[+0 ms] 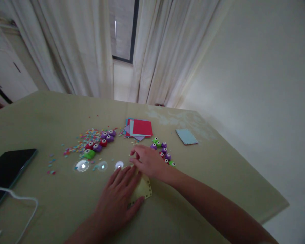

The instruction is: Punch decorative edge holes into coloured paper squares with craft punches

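Observation:
A pale yellow square card [143,188] with a row of dark dots along its edge lies on the table. My left hand [120,194] is spread flat over its left part, fingers stretched out. My right hand [146,160] is above the card's far edge, thumb and index finger pinched together; what is between them, if anything, is too small to make out. Just beyond my left fingertips lies a small clear round disc [119,164]. Several purple, red and green one-eyed beads [164,150] lie beside and behind my right hand, some partly hidden by it.
Left of my hands are two more clear discs [102,165], a heap of coloured confetti bits [88,136] and a cluster of one-eyed beads [97,147]. A stack of coloured cards [142,128] lies behind, a light blue card [187,136] at right, a phone [7,173] with white cable [32,198] at left.

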A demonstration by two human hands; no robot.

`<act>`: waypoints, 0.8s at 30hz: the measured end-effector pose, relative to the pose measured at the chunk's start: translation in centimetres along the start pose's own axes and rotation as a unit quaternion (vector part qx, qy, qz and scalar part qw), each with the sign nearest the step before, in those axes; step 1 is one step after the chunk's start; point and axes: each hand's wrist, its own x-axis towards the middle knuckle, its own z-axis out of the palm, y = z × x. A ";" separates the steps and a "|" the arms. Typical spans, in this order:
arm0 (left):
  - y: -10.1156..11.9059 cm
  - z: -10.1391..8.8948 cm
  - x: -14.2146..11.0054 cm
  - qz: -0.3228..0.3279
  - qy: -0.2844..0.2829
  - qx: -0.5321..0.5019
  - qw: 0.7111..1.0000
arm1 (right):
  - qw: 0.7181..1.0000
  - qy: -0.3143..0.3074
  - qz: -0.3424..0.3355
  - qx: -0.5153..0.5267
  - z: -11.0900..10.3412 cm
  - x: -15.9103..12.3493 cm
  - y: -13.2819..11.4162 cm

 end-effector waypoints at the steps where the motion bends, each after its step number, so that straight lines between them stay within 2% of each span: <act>1: 0.0 0.0 0.0 0.000 0.000 -0.001 1.000 | 1.000 0.007 -0.027 0.010 0.9 1.6 -0.4; 4: 0.0 -0.2 -0.1 -0.003 -0.011 -0.004 1.000 | 0.995 0.034 -0.084 0.035 3.6 6.6 -1.3; 6: 0.0 -0.4 -0.1 -0.005 -0.019 -0.002 1.000 | 0.994 0.047 -0.093 0.024 5.0 9.1 -1.7; 8: 0.0 -0.6 -0.1 -0.006 -0.026 0.003 1.000 | 0.995 0.046 -0.093 -0.006 5.9 10.5 -2.1; 10: 0.0 -0.8 0.0 -0.005 -0.032 0.008 0.999 | 0.994 0.049 -0.089 -0.034 6.0 10.5 -2.1; 14: 0.2 -0.9 0.1 -0.007 -0.035 0.021 0.999 | 0.993 0.064 -0.062 -0.082 4.2 6.7 -0.9; 17: 0.2 -1.0 0.0 -0.003 -0.025 0.037 0.999 | 0.991 0.077 -0.007 -0.113 2.5 2.1 1.0; 20: 0.2 -1.1 -0.1 0.008 -0.012 0.049 0.999 | 0.987 0.111 0.066 -0.096 1.9 -2.5 3.2; 22: 0.1 -1.1 -0.1 0.014 -0.006 0.054 0.998 | 0.987 0.129 0.062 -0.067 2.2 -4.7 4.4; 24: 0.0 -1.2 0.0 0.018 -0.005 0.060 0.998 | 0.990 0.127 0.023 -0.050 2.7 -6.1 5.2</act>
